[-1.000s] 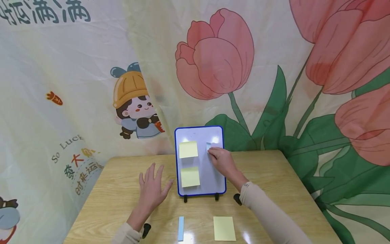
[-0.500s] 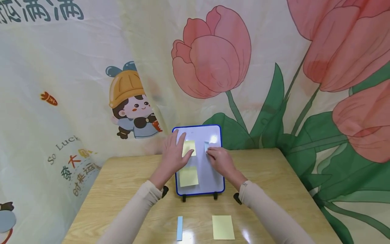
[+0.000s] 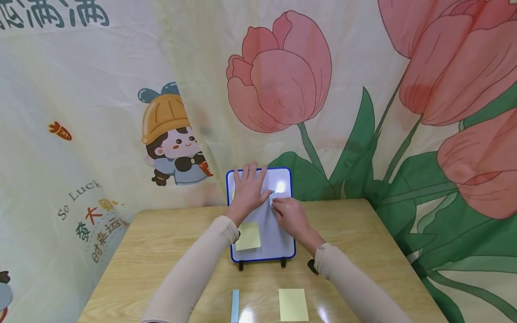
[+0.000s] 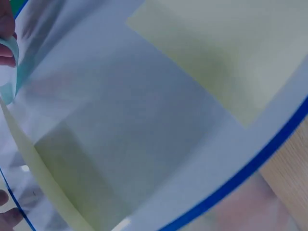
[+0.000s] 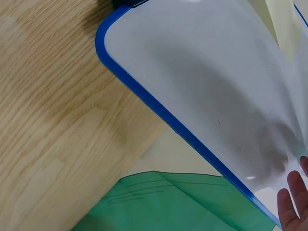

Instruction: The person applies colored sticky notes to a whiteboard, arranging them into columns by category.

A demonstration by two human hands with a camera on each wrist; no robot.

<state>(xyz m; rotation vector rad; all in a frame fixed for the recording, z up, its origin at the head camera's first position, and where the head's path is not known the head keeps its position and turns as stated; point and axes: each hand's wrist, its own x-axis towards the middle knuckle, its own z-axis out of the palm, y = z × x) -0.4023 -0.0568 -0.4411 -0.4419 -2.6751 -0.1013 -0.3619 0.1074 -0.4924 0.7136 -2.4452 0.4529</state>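
A small whiteboard [image 3: 278,244] with a blue rim stands upright on the table. My left hand [image 3: 247,192] lies over its upper left part, fingers spread and fairly straight, thumb reaching toward the right hand. My right hand [image 3: 290,215] pinches a light blue sticky strip [image 4: 11,91] against the board's right half; the strip curls in the left wrist view. Under my left hand, the upper yellow sticky note [image 4: 45,175] is mostly hidden in the head view, its free edge lifting off the board. Below it, the other yellow sticky note [image 3: 248,237] stays on the board.
On the table [image 3: 343,269] in front of the board lie a blue strip [image 3: 235,306] and, to its right, a yellow sticky note [image 3: 293,305]. Black feet [image 3: 241,265] hold the board up. A curtain printed with tulips [image 3: 282,80] hangs behind the table.
My left hand has moved from beside the board, up and to the right, onto its upper left part. The right hand has stayed at the blue strip.
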